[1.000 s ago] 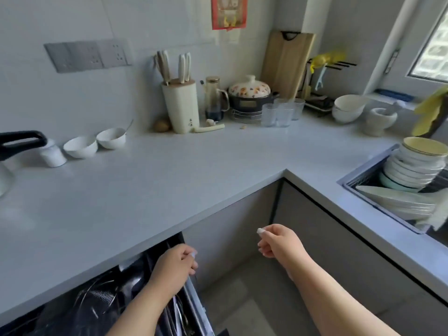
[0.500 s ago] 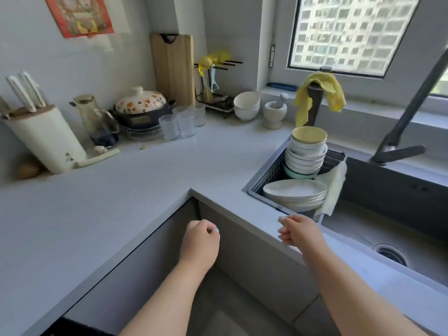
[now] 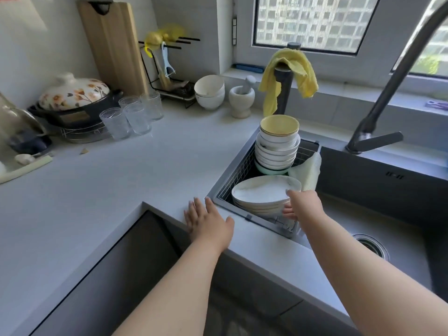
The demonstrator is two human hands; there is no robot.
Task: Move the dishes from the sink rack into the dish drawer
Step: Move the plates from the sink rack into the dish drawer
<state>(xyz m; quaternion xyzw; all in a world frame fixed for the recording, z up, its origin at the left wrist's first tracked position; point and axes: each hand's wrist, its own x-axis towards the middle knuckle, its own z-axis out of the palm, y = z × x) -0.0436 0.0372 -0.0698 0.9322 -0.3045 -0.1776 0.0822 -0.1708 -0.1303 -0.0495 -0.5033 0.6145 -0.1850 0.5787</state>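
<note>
A wire rack (image 3: pixel 238 170) sits in the left end of the sink. It holds a stack of wide white plates (image 3: pixel 261 192) at the front and a tall stack of white bowls (image 3: pixel 277 146) behind, the top bowl yellow inside. My right hand (image 3: pixel 303 206) holds the right edge of the plate stack, thumb on the top rim and fingers lower on its side. Over the counter edge just left of the rack, my left hand (image 3: pixel 208 220) is spread flat and holds nothing. The dish drawer is out of view.
A pale cloth (image 3: pixel 306 173) hangs on the rack's right side. The dark sink basin (image 3: pixel 388 214) and faucet (image 3: pixel 378 127) lie to the right. On the counter behind stand several glasses (image 3: pixel 131 117), a flowered pot (image 3: pixel 72 95), white bowls (image 3: pixel 209 90) and a mortar (image 3: pixel 241 98).
My view has swung right from the drawer to the sink. Both hands have risen and moved forward; the left uncurled over the counter edge, and the right reached the plate stack and took hold of its edge.
</note>
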